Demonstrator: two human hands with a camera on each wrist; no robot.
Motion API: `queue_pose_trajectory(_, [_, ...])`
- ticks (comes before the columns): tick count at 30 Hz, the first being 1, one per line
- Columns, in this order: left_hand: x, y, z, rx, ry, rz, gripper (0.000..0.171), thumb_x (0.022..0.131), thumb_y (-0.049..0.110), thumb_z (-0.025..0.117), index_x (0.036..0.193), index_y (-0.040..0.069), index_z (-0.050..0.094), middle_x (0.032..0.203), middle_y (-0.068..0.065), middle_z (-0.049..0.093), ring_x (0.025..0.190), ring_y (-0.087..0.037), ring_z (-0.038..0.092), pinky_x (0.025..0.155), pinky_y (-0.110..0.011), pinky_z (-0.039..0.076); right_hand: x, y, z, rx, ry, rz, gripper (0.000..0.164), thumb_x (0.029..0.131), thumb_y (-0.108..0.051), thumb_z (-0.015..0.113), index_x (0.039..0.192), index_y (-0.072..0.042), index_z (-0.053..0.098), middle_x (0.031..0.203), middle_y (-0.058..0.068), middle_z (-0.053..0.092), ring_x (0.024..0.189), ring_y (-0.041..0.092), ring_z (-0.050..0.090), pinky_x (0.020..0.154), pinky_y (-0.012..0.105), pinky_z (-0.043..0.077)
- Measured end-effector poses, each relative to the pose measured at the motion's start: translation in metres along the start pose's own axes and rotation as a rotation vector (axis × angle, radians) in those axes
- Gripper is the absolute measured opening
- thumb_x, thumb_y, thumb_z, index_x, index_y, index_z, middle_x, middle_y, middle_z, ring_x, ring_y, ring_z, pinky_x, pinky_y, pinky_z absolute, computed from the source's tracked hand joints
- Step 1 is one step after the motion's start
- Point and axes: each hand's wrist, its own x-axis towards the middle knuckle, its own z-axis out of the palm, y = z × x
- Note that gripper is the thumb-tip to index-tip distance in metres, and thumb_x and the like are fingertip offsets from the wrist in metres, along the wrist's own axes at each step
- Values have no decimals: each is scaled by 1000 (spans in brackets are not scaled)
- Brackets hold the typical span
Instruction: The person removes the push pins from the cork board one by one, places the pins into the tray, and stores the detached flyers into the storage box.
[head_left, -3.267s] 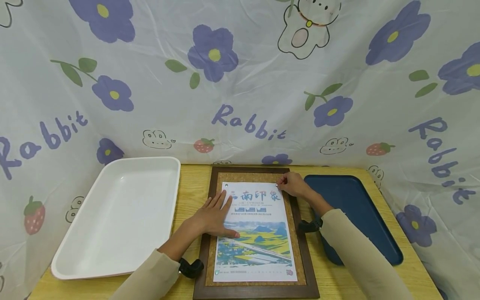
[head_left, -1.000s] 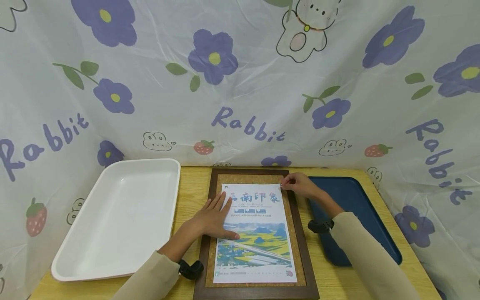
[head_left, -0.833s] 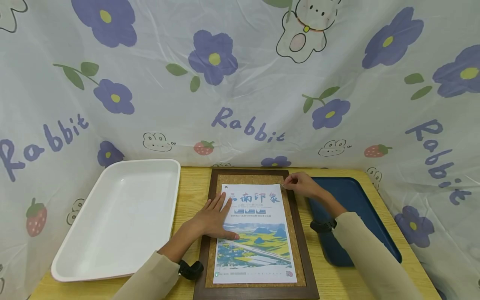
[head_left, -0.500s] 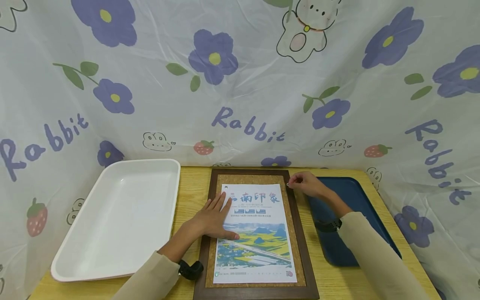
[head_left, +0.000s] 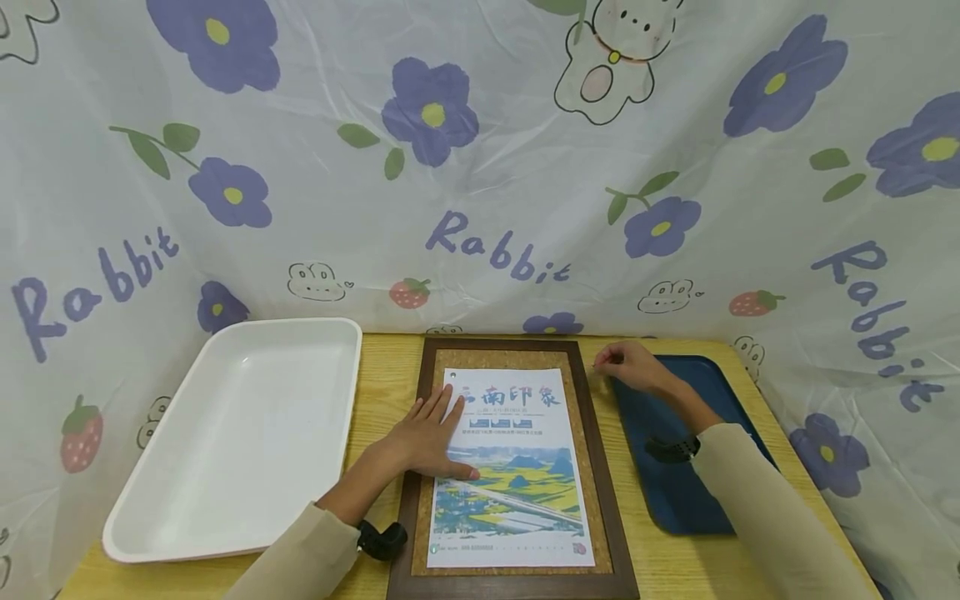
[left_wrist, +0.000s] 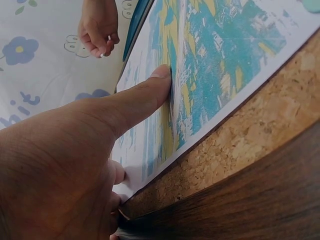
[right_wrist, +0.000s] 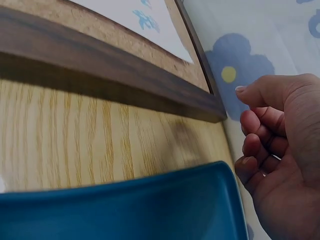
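A printed poster sheet point(head_left: 517, 492) lies on a framed cork board point(head_left: 498, 356). My left hand point(head_left: 423, 437) is spread flat over the sheet's left side, its thumb stretched across the printed landscape, as the left wrist view also shows. A small push pin point(head_left: 453, 375) sits in the sheet's upper left corner, and another pin point(head_left: 433, 549) shows at the lower left. My right hand point(head_left: 633, 367) is off the board's upper right corner, thumb and forefinger pinching a tiny pale push pin point(head_left: 593, 367); the right wrist view barely shows it behind the curled fingers.
A large white tray point(head_left: 232, 442) stands left of the board. The dark blue tray point(head_left: 667, 500) lies to the right, partly under my right forearm. Behind the wooden table point(head_left: 390, 375) hangs a flower-patterned cloth point(head_left: 510, 183).
My right hand has drawn away from the sheet's upper right corner, across the frame to the right, taking the push pin with it. The left hand has stayed in place.
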Motion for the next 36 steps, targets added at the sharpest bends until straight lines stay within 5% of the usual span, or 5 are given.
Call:
queue_pose_trajectory(18, [-3,-3,7,8,12,13,121,90,69,72,169,-1,13,175,-28,0,163,-44,7,130,-60,13,-26,11,-14,-35,39,5,17,105,-11,67,102,6,71,101,17,71,91,25,63,80,31,51])
queue_pose_trajectory(36, [-5,-3,3,7,1,8,121,90,69,72,169,0,13,175,-27,0,163,-43,7,130,-60,13,-40,45,-18,-105,40,113,14,104,-9,67,100,3,73,97,14,73,89,22,66,79,37,52])
